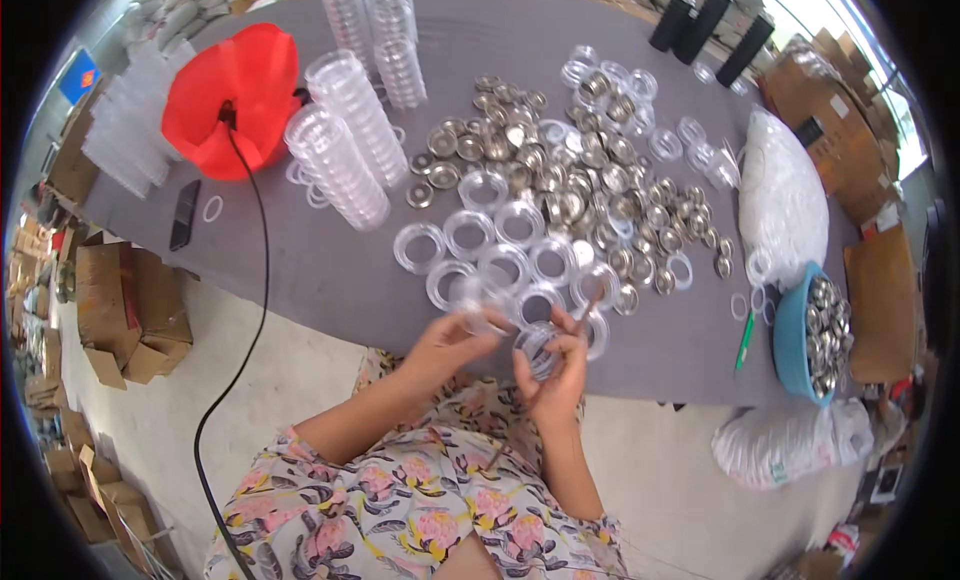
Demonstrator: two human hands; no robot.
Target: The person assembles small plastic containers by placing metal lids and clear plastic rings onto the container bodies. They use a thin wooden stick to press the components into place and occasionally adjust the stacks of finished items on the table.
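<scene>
Gripping a small stack of clear rings [533, 358], the right hand [558, 372] bends its thumb and fingers around it at the table's near edge. Just left of that grip, the left hand [450, 342] is blurred; a clear piece [470, 298] smears at its fingertips, and whether they pinch it or only pass over it, I cannot tell. Fingers hide part of the held stack, so its count is uncertain, and a thin brownish shape [596, 298] above the right fingertips is hard to make out.

Directly beyond both hands lie loose clear rings [487, 248], some overlapping, crowding the space ahead. Farther out, a heap of metal caps [570, 180] spreads away and to the right. Ahead and left of the grip stand tall stacks of clear cups [335, 165], with a red wavy-rimmed object [230, 100] past them and a black cable [262, 230] running down well to the left. Well to the right are a green pen [745, 340] and a blue basin [790, 345] of metal pieces.

Bare grey tablecloth [330, 270] lies left of the hands as far as the cable, and another stretch lies rightward before the pen.
</scene>
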